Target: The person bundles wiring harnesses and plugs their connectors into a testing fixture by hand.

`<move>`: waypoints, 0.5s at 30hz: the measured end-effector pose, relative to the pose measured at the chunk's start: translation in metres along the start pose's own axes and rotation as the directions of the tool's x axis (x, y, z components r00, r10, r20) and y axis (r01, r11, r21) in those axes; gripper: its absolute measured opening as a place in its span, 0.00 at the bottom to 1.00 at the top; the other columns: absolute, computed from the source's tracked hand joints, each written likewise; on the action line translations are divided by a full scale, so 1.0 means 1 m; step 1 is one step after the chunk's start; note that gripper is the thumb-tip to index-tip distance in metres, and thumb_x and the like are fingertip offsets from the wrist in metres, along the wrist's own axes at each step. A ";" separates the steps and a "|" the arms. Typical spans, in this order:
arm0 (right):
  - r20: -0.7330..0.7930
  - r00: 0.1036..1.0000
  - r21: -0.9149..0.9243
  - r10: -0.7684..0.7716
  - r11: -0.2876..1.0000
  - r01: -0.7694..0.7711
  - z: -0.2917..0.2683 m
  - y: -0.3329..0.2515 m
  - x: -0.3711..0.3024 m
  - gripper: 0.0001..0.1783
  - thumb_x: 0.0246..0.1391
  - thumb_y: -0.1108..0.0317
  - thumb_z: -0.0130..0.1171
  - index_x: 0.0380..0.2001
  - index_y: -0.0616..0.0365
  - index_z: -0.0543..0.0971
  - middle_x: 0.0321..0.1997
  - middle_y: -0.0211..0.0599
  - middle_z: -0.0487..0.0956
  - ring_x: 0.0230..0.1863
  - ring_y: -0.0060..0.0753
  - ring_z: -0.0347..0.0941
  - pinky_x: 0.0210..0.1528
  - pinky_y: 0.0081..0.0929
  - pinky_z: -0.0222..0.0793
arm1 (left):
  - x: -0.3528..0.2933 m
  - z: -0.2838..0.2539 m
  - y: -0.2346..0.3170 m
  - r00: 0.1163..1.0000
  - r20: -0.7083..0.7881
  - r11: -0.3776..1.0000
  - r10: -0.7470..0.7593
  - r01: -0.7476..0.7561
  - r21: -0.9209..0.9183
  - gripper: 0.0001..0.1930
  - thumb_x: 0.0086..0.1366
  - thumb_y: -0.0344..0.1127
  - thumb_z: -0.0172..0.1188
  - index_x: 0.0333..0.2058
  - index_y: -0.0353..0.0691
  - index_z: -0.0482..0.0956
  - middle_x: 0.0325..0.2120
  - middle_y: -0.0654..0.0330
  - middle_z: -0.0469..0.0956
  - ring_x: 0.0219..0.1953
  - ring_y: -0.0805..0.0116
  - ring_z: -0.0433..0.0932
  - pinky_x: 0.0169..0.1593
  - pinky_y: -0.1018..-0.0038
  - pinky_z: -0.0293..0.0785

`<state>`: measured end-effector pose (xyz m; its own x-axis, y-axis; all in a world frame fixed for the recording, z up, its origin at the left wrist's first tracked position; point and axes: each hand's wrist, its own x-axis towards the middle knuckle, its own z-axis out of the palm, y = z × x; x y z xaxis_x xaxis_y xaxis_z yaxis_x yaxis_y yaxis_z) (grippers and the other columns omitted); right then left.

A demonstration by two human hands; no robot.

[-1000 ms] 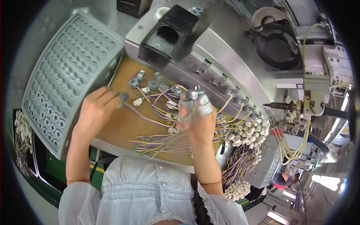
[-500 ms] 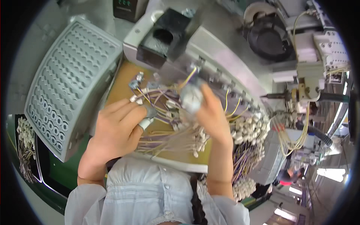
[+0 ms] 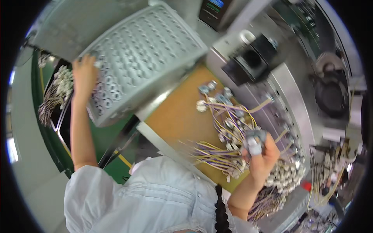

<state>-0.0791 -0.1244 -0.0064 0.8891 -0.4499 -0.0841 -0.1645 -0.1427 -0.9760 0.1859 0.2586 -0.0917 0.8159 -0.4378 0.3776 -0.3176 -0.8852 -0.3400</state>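
At the left rim of a pale grey tray [image 3: 155,42] with rows of moulded pockets, my left hand [image 3: 84,77] reaches in with its fingers bent together. A small whitish piece shows beside the fingertips; the grip itself is partly hidden and blurred. Several round grey parts with light centres [image 3: 112,87] fill the pockets by that hand. My right hand [image 3: 262,157] is closed on a small grey and white part [image 3: 254,143], held above the brown work mat [image 3: 171,112]. Under and beside it lie loose purple and yellow wires with white connectors [image 3: 221,155].
A black block with a round opening [image 3: 252,60] stands on the machine behind the mat. A heap of white connectors [image 3: 287,171] sits at the right, and another wire bundle [image 3: 60,83] hangs at the far left. Two small grey parts [image 3: 208,87] lie on the mat.
My view has turned left. My left hand has gone from the wires on the mat to the tray's left side. My right hand still holds the grey and white part, now steadier.
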 end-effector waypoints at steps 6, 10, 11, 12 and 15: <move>0.056 0.998 -0.008 -0.028 1.000 0.028 0.003 0.011 0.010 0.06 0.47 0.70 0.58 0.28 0.60 0.77 0.19 0.28 0.75 0.17 0.15 0.68 0.20 0.14 0.61 | -0.003 0.056 -0.079 0.974 0.142 0.858 -0.178 0.224 -0.462 0.23 0.54 0.31 0.55 0.51 0.36 0.66 0.43 0.51 0.72 0.43 0.58 0.70 0.46 0.67 0.66; 0.002 0.996 0.116 0.088 0.989 -0.088 0.001 0.005 0.000 0.05 0.48 0.70 0.58 0.28 0.59 0.77 0.18 0.28 0.75 0.15 0.14 0.66 0.18 0.12 0.60 | 0.007 -0.022 0.020 0.975 0.187 0.274 -0.119 0.214 -0.938 0.25 0.55 0.25 0.55 0.54 0.35 0.62 0.42 0.57 0.73 0.41 0.70 0.73 0.45 0.74 0.69; 0.075 0.995 0.036 0.070 0.997 -0.073 0.005 0.007 0.002 0.05 0.48 0.70 0.58 0.28 0.59 0.77 0.18 0.29 0.74 0.15 0.14 0.66 0.18 0.14 0.60 | 0.010 -0.061 0.067 0.968 0.247 0.079 -0.053 0.250 -0.965 0.24 0.57 0.26 0.53 0.54 0.35 0.62 0.41 0.58 0.73 0.41 0.70 0.73 0.46 0.73 0.69; 0.125 0.990 -0.052 0.059 0.997 -0.053 0.009 0.011 0.006 0.05 0.47 0.70 0.58 0.28 0.59 0.76 0.18 0.30 0.74 0.15 0.15 0.65 0.18 0.15 0.60 | 0.004 -0.055 0.104 0.947 0.318 -0.113 -0.048 0.311 -0.944 0.22 0.54 0.25 0.56 0.49 0.37 0.67 0.38 0.57 0.74 0.38 0.71 0.74 0.43 0.75 0.71; 0.193 0.975 -0.157 -0.111 0.977 0.142 0.015 0.019 0.015 0.05 0.46 0.70 0.58 0.26 0.61 0.76 0.15 0.33 0.70 0.15 0.17 0.61 0.18 0.20 0.57 | 0.009 -0.100 0.194 0.842 0.246 -0.543 0.479 0.505 -0.671 0.21 0.52 0.26 0.57 0.46 0.36 0.64 0.37 0.57 0.72 0.35 0.68 0.74 0.35 0.75 0.74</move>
<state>-0.0627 -0.1209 -0.0296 0.9675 -0.2527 -0.0125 -0.1013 -0.3418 -0.9343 0.0833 0.0669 -0.0685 0.6540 -0.7543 -0.0571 0.2606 0.1537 0.9531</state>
